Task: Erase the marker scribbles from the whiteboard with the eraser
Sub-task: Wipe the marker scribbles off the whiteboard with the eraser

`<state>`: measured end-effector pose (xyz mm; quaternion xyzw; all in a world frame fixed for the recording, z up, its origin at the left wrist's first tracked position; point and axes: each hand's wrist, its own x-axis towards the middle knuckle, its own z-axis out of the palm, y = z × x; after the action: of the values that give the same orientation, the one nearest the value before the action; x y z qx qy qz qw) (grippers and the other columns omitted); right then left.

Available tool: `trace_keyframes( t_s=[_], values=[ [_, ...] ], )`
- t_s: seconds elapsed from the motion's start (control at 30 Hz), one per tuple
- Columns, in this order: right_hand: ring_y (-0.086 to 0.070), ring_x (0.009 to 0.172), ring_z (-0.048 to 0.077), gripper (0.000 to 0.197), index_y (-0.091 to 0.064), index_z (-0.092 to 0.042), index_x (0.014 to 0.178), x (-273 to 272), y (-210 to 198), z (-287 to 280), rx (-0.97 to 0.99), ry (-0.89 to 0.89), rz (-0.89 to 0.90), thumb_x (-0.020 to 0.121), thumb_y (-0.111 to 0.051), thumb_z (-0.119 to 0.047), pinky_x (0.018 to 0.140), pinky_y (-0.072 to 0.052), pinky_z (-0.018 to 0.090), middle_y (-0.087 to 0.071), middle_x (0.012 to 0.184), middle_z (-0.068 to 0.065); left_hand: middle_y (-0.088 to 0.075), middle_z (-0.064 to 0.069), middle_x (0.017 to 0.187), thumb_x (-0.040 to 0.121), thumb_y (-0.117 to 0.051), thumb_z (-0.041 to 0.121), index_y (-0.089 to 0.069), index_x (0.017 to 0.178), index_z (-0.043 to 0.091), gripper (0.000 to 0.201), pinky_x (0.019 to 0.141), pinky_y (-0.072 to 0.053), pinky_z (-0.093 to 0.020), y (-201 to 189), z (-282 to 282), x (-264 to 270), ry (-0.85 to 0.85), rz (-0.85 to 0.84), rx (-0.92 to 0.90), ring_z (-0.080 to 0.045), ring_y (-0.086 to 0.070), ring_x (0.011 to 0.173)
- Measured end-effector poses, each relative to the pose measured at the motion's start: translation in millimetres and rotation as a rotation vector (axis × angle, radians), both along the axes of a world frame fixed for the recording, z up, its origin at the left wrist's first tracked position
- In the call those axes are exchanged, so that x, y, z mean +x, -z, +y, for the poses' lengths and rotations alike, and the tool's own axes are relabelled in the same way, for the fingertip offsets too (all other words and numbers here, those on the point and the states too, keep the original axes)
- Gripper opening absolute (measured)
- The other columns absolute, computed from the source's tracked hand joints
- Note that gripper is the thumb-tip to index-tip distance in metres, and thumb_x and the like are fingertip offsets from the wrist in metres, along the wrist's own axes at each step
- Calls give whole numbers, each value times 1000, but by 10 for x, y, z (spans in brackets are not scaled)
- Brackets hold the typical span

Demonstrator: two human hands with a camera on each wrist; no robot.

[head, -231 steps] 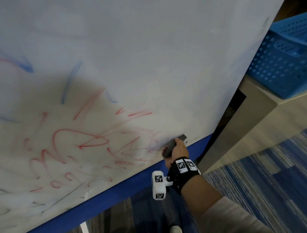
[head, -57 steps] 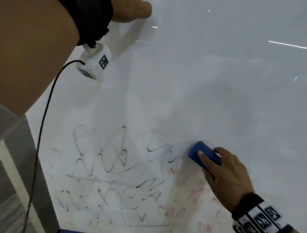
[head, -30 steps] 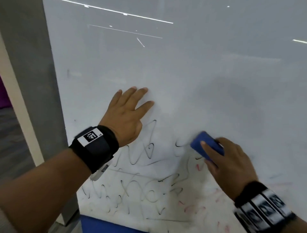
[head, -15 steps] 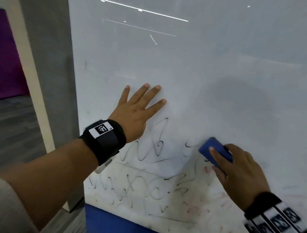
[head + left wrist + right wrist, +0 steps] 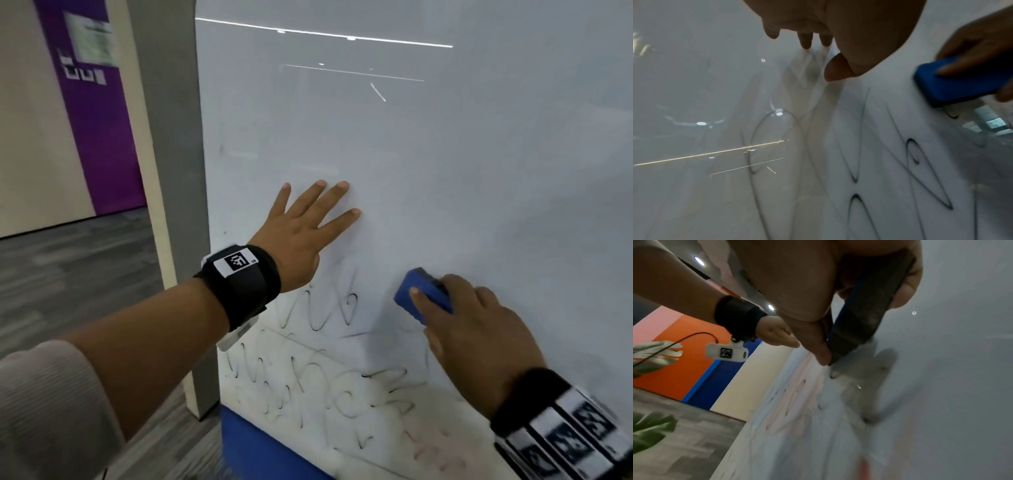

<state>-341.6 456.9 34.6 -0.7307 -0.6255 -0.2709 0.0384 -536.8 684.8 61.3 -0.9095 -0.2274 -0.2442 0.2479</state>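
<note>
The whiteboard [image 5: 445, 154] stands upright and fills most of the head view. Black marker scribbles [image 5: 318, 373] cover its lower left part, with faint red smears [image 5: 428, 448] at the bottom. My right hand [image 5: 476, 342] grips the blue eraser [image 5: 421, 294] and holds its dark felt face [image 5: 865, 318] against the board, just right of the black loops [image 5: 912, 155]. My left hand [image 5: 308, 229] lies flat on the board with fingers spread, above the scribbles and left of the eraser [image 5: 953, 82].
A grey post [image 5: 171, 171] frames the board's left edge. A blue base [image 5: 260, 445] runs under the board. Grey carpet floor [image 5: 75, 274] and a purple wall panel [image 5: 99, 120] lie to the left. The upper board is bare apart from light reflections.
The view has swung leftward and up. My left hand has settled flat on the board. The eraser has slid slightly left along the upper edge of the black scribbles.
</note>
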Motion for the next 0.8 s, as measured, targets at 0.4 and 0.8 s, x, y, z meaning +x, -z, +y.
trace_keyframes(
  t_s=[0.4, 0.8],
  values=[
    [-50, 69, 34, 66, -66, -12, 120, -302, -89, 445, -8, -41, -24, 56, -82, -10, 48, -39, 34, -55, 102, 18, -10, -9, 168, 78, -53, 13, -31, 156, 27, 82, 120, -18, -62, 34, 39, -49, 51, -139, -113, -34, -18, 153],
    [-51, 73, 34, 68, -64, -16, 123, -638, -38, 926, 22, -7, -42, 57, -79, -14, 52, -46, 37, -56, 113, 17, -28, -27, 157, 85, -41, 38, -27, 154, 0, 80, 117, -30, -52, -29, 1222, -1012, -92, -730, -641, -41, -31, 144]
  ],
)
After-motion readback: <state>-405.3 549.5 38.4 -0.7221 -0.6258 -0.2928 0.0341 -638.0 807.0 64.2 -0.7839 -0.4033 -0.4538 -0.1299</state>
